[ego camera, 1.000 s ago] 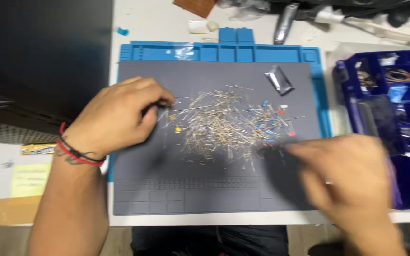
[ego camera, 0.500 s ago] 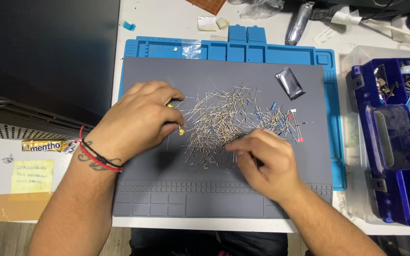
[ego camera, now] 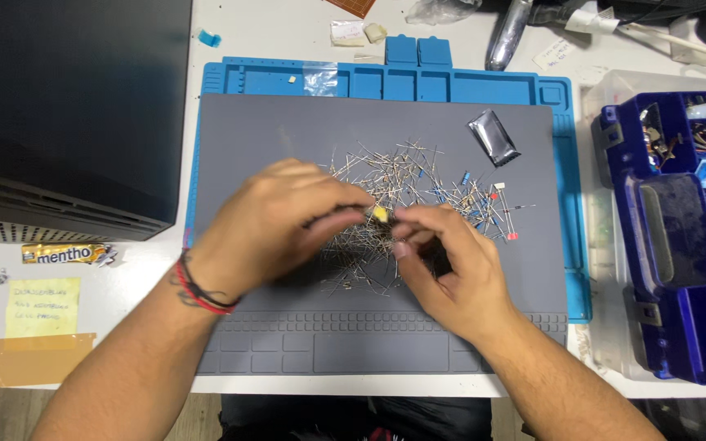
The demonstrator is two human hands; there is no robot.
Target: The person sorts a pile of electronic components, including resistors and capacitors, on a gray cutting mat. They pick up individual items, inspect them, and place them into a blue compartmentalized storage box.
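Observation:
A heap of thin wire-legged electronic parts, some with blue or red bodies, lies on a grey work mat. My left hand hovers over the heap's left half, fingertips pinched on a small yellow part. Just to its right, my right hand has thumb and forefinger closed beside the same yellow part; the two hands meet there. Whether the right fingers grip it is unclear.
A blue silicone tray sits under the grey mat. A small silver foil pouch lies at the mat's upper right. A dark blue compartment box stands to the right. A black case, a candy roll and a yellow note are at left.
My left hand moved right over the heap carrying the yellow part. My right hand came in from the right edge and now meets the left hand at the centre.

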